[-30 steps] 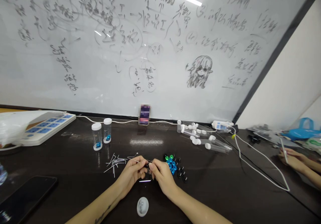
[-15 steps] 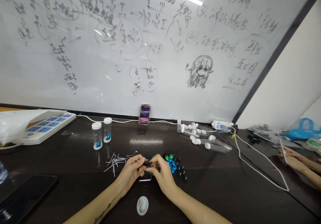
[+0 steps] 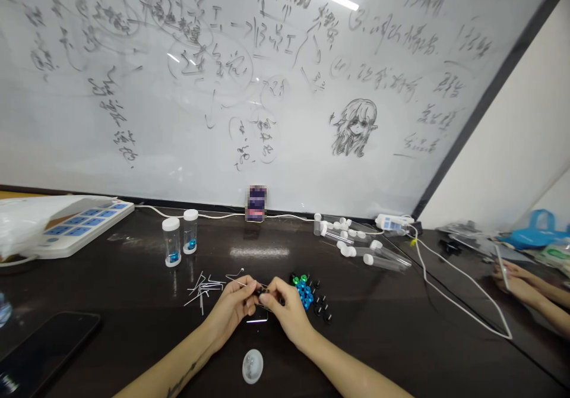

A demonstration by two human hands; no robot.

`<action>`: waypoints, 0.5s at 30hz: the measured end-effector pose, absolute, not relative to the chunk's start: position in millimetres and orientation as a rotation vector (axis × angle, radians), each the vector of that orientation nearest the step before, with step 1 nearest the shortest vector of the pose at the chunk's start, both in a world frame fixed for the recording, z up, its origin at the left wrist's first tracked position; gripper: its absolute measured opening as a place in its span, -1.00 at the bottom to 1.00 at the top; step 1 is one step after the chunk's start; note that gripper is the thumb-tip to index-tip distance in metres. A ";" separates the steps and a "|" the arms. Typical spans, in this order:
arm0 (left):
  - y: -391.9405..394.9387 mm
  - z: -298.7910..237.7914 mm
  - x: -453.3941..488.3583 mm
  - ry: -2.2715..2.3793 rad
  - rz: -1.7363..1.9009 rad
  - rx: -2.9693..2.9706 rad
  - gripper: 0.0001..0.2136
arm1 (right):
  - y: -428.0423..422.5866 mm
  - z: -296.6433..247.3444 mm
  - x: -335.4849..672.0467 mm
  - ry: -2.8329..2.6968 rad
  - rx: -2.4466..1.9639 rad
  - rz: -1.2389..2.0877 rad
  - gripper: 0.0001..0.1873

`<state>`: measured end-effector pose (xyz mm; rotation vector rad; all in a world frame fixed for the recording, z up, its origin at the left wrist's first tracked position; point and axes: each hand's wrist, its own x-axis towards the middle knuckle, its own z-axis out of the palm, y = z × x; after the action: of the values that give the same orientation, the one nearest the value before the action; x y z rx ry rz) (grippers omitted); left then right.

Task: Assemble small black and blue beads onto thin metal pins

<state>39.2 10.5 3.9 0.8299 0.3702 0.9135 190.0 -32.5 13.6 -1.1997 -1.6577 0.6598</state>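
Close together over the dark table, my left hand (image 3: 234, 304) and my right hand (image 3: 288, 310) are both closed, fingertips pinching a small black part (image 3: 259, 291) between them. Its exact kind is hidden by the fingers. A thin metal rod shows at the left fingertips. Just below the hands lies an L-shaped hex key (image 3: 257, 321). More hex keys (image 3: 202, 288) are spread left of my left hand. Beside my right hand sit blue metal parts (image 3: 304, 294), green ones (image 3: 303, 279) and several black screws (image 3: 321, 308). A small translucent dish (image 3: 252, 366) with tiny pieces stands nearer me.
Two clear tubes with white caps (image 3: 172, 242) stand at the left, blue parts inside. Clear tubes (image 3: 387, 261) and caps lie at the back right. A phone (image 3: 48, 350), a power strip (image 3: 84, 228) and white cable (image 3: 467, 300) surround. Another person's hands (image 3: 516, 282) are far right.
My right thumb and fingers have shifted slightly on the small black part, covering it differently. The left hand is nearly unmoved, and the things on the table stay put.
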 end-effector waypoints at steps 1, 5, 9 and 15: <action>10.2 4.2 39.2 0.361 0.901 0.838 -0.83 | -32.3 12.9 190.3 -1.676 -1.206 0.678 -0.62; 10.9 4.0 39.3 0.353 0.909 0.833 -0.84 | -32.6 13.5 190.3 -1.690 -1.217 0.635 -0.68; 12.4 2.2 39.4 0.350 0.934 0.828 -0.86 | -33.5 15.0 188.9 -1.652 -1.183 0.543 -0.90; 12.5 1.9 39.0 0.342 0.925 0.816 -0.87 | -33.5 14.0 189.3 -1.617 -1.139 0.589 -0.88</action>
<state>39.0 12.5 1.9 0.8159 0.3417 0.9247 189.3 -33.5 14.0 -1.1386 -1.6166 0.5886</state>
